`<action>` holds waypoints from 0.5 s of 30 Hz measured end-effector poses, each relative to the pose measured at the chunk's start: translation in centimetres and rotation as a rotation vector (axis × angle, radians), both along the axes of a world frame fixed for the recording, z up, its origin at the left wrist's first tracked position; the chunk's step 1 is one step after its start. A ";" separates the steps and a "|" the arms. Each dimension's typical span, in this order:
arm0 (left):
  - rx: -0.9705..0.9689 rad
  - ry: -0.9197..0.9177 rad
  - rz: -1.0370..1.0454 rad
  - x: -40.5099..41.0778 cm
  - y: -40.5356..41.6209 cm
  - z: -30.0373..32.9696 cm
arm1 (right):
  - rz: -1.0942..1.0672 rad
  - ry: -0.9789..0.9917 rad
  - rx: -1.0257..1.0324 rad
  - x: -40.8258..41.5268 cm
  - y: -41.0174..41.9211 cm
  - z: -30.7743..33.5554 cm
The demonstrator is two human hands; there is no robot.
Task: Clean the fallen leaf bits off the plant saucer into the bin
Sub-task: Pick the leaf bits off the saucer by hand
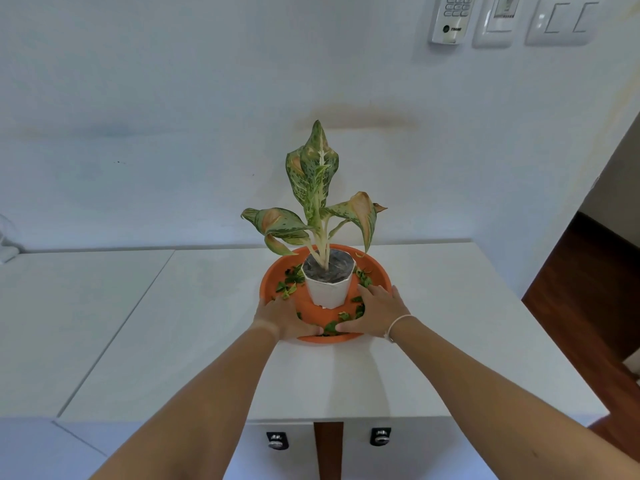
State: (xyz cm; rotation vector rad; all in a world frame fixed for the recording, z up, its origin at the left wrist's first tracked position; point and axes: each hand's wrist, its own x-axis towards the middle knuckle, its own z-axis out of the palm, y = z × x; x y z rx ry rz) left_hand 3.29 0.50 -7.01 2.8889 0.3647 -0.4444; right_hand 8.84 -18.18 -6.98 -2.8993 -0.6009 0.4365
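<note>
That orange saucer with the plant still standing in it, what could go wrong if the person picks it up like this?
The white pot stands loose in the orange saucer, and the plant is tall; tilting could topple it. Leaf bits lie scattered all around the pot, so a tilt might spill them onto the white table. No bin is in view, so the left hand and right hand may face a long carry.

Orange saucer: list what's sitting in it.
In the saucer: a white pot with a plant, and leaf bits. Both hands cover the near part.
</note>
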 end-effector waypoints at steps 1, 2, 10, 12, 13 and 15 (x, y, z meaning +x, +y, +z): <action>-0.008 0.018 0.011 0.2 -0.1 -0.1 | 0.011 0.004 -0.035 0.3 0.3 -0.1; -0.013 0.029 0.020 0.3 -0.2 -0.2 | 0.018 0.008 -0.061 0.5 0.4 -0.2; -0.023 -0.021 0.076 1.1 -0.5 -1.0 | 0.000 0.030 -0.113 1.3 1.5 -0.7; -0.087 -0.039 0.098 1.1 -0.6 -1.0 | -0.005 -0.006 -0.120 1.3 1.7 -0.9; -0.127 -0.053 0.113 1.1 -0.7 -1.1 | -0.006 -0.015 -0.127 1.2 1.8 -0.8; -0.186 -0.085 0.133 1.1 -0.8 -1.3 | -0.008 -0.043 -0.141 1.0 2.0 -0.9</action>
